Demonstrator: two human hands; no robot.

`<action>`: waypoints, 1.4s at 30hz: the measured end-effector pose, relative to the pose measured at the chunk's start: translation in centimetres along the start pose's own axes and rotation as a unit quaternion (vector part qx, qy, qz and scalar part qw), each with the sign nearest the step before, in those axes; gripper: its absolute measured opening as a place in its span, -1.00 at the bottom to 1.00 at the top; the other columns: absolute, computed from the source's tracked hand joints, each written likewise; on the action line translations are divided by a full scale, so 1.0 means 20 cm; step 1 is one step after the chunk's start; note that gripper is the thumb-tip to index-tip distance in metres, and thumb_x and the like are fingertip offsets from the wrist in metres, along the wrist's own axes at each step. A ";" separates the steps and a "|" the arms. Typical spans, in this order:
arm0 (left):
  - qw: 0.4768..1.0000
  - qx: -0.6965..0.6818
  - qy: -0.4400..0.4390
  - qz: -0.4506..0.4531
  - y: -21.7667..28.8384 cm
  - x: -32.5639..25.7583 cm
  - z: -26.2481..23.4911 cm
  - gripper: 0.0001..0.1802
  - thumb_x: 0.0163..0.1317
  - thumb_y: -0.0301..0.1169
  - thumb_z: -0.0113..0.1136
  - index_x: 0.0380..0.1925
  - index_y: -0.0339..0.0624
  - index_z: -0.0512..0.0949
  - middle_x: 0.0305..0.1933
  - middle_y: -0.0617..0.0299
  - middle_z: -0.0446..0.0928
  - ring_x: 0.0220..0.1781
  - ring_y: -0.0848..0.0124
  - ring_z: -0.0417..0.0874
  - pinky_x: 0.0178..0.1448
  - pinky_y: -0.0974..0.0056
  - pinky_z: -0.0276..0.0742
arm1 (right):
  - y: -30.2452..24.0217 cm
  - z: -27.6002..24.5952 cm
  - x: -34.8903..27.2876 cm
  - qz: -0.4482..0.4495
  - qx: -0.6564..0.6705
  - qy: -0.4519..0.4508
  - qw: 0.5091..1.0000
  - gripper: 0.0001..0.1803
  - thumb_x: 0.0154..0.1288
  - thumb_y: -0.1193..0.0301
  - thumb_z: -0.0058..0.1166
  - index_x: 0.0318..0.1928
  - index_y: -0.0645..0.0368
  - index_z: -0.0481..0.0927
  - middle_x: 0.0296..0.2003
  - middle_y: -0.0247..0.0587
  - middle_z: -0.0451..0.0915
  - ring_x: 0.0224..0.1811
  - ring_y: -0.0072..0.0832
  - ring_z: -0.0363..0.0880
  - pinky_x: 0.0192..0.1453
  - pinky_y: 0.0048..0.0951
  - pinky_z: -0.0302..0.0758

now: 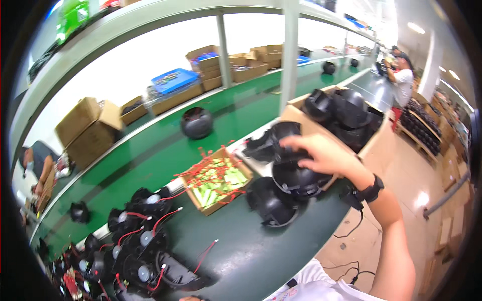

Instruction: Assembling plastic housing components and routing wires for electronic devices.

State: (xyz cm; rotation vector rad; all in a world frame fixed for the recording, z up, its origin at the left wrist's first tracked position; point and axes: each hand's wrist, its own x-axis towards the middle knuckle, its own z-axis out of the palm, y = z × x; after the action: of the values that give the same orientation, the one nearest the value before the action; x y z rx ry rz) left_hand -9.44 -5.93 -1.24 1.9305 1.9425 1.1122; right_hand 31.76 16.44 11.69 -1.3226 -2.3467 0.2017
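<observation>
At right table [251, 256] edge: right hand [321, 155] gripped black dome shell [296, 178] above second shell [271, 203], near cardboard box [296, 113]. Left hand unseen. Step judged: picking shell; next move needed clear lift.

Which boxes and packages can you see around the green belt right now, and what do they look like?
Small open cardboard box: by the belt, holding red wires.
Large cardboard box: right, full of black shells.
Brown cartons: far left, closed.
Blue tray: atop a carton, far side.
Open cartons: far side.
</observation>
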 end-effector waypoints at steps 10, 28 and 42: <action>0.998 0.010 0.063 -0.018 0.00 0.00 0.02 -0.89 0.07 -0.51 0.21 -0.46 -0.28 0.47 -0.41 -0.02 0.46 -0.32 -0.02 0.50 -0.21 0.05 0.41 | 0.03 0.07 -0.01 0.084 0.008 0.030 0.996 -0.40 -0.03 0.56 0.28 0.12 0.23 0.47 -0.06 -0.07 0.54 0.02 -0.18 0.51 0.19 -0.25 0.40; 0.997 -0.062 0.031 -0.015 -0.11 -0.05 0.03 -0.91 0.04 -0.45 0.25 -0.49 -0.17 0.52 -0.39 0.22 0.52 -0.32 0.22 0.58 -0.21 0.19 0.47 | -0.03 -0.02 0.25 0.059 0.081 -0.032 0.994 -0.41 -0.05 0.70 0.14 0.10 0.22 0.47 -0.10 -0.15 0.55 0.01 -0.37 0.54 0.23 -0.35 0.37; 0.992 -0.123 0.006 0.016 -0.13 -0.05 0.01 -0.88 0.15 -0.39 0.20 -0.42 -0.20 0.51 -0.35 0.20 0.48 -0.28 0.21 0.54 -0.17 0.18 0.44 | -1.54 -0.12 0.70 -0.149 0.368 -0.181 0.900 -0.25 0.06 0.14 0.33 0.17 0.28 0.33 -0.43 -0.13 0.60 -0.45 -0.42 0.63 -0.28 -0.47 0.59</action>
State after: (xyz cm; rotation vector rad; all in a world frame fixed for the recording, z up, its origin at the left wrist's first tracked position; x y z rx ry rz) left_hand -11.21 -6.53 -3.32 1.8332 1.6936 1.3048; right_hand 2.54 11.71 28.30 -0.5780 -2.3290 1.1886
